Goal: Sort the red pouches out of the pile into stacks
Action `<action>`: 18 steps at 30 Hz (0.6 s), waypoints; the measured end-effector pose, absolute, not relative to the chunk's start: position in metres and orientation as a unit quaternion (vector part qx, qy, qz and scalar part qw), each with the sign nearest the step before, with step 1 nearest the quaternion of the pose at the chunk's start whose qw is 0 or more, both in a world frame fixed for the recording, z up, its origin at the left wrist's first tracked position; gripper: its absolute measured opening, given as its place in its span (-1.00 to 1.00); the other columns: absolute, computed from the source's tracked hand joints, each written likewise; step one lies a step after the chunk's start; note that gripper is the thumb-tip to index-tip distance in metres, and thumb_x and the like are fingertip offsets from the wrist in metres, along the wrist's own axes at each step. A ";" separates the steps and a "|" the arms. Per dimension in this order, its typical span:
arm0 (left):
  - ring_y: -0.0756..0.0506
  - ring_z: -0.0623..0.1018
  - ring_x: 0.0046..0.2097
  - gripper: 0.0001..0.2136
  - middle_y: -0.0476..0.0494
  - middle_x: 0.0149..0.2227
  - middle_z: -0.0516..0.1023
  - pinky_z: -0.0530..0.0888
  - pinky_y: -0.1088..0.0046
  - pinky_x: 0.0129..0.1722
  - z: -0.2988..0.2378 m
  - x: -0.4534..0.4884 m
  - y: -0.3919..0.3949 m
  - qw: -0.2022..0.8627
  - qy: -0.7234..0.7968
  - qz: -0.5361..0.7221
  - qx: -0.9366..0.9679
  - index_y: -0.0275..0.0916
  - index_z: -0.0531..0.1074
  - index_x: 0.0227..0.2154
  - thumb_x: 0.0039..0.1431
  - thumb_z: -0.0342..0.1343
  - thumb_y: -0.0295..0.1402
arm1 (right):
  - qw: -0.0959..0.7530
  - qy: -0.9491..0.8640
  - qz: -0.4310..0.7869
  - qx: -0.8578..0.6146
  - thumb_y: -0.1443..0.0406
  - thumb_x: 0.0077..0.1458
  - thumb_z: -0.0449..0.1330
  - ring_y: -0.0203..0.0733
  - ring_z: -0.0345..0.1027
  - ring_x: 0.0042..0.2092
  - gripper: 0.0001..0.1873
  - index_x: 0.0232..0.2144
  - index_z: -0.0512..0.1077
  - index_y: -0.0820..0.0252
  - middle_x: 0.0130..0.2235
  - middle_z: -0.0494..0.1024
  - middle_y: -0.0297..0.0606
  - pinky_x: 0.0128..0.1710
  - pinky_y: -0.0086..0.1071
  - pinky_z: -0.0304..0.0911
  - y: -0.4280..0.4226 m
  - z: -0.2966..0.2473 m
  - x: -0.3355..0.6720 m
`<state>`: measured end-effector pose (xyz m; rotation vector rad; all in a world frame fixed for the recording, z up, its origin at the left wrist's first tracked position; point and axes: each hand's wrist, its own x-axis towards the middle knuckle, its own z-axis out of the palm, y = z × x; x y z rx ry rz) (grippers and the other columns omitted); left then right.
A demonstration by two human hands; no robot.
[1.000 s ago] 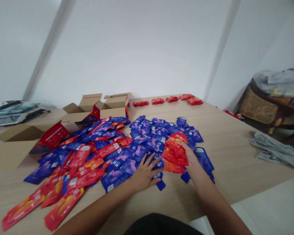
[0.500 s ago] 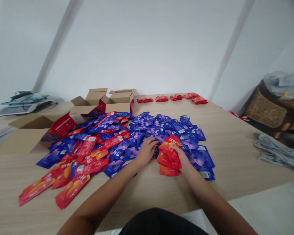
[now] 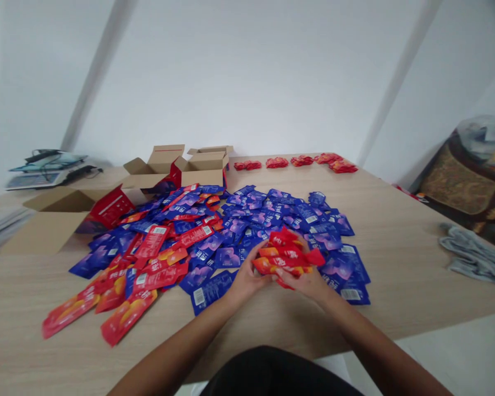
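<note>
Both of my hands hold one bunch of red-orange sachets (image 3: pixel 286 257) just above the wooden table (image 3: pixel 396 220). My left hand (image 3: pixel 247 278) grips the bunch's left end with curled fingers. My right hand (image 3: pixel 307 280) cups it from below on the right. Behind and around the hands lies a wide heap of blue sachets (image 3: pixel 272 212). To the left, red sachets (image 3: pixel 157 258) are mixed in with the blue ones and trail toward the table's near left.
Opened cardboard boxes (image 3: pixel 181 170) stand at the back left, one larger box (image 3: pixel 53 217) further left. Small bundles of red sachets (image 3: pixel 297 161) line the far edge. A grey cloth (image 3: pixel 470 256) lies at the right edge; a scale (image 3: pixel 45 170) sits far left.
My left hand left the blue heap and came over to the red bunch. The bunch, first held by my right hand alone, now lies sideways between both hands, nearer to me.
</note>
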<state>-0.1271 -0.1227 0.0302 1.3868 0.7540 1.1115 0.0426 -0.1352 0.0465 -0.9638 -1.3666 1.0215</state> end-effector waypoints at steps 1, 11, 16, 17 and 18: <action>-0.24 0.37 0.13 -0.25 -0.22 0.13 0.34 0.30 0.16 0.13 0.022 -0.129 -0.124 0.567 0.335 0.470 0.588 -0.12 0.18 0.13 -0.17 0.35 -0.29 | 0.547 -0.599 0.432 -0.393 0.34 -0.22 0.36 -0.02 0.37 -0.01 -0.49 -0.14 0.41 -0.03 -0.09 0.52 -0.29 0.10 -0.13 0.20 -0.139 0.041 0.042; -0.26 0.27 0.19 -0.23 -0.28 0.18 0.22 0.22 0.07 0.17 0.026 -0.137 -0.126 0.422 0.421 0.444 0.669 -0.14 0.10 0.16 -0.14 0.32 -0.22 | 0.531 -0.589 0.471 -0.385 0.32 -0.14 0.30 -0.07 0.21 0.14 -0.38 0.01 0.27 -0.13 0.08 0.39 -0.30 0.20 -0.08 0.06 -0.142 0.025 0.041; -0.26 0.02 0.31 -0.15 -0.26 0.31 -0.06 0.02 0.04 0.26 0.036 -0.137 -0.122 0.349 0.344 0.375 0.787 -0.11 -0.12 0.26 -0.04 0.24 -0.32 | 0.540 -0.555 0.497 -0.392 0.29 -0.20 0.35 -0.06 0.26 0.12 -0.37 -0.01 0.32 -0.05 -0.01 0.47 -0.28 0.20 -0.10 0.05 -0.143 0.023 0.042; -0.26 0.06 0.30 -0.12 -0.29 0.30 -0.03 0.05 0.03 0.25 0.030 -0.133 -0.122 0.389 0.337 0.369 0.774 -0.12 -0.17 0.27 -0.04 0.24 -0.31 | 0.546 -0.547 0.491 -0.402 0.27 -0.22 0.36 -0.06 0.27 0.11 -0.34 0.00 0.30 -0.03 -0.02 0.48 -0.26 0.19 -0.10 0.06 -0.144 0.020 0.042; -0.27 0.12 0.28 -0.09 -0.32 0.28 0.02 0.10 0.03 0.23 0.022 -0.129 -0.123 0.436 0.334 0.367 0.751 -0.14 -0.22 0.28 -0.04 0.25 -0.30 | 0.551 -0.538 0.486 -0.413 0.26 -0.22 0.37 -0.06 0.28 0.10 -0.30 0.03 0.28 -0.01 -0.01 0.47 -0.25 0.18 -0.09 0.08 -0.145 0.016 0.042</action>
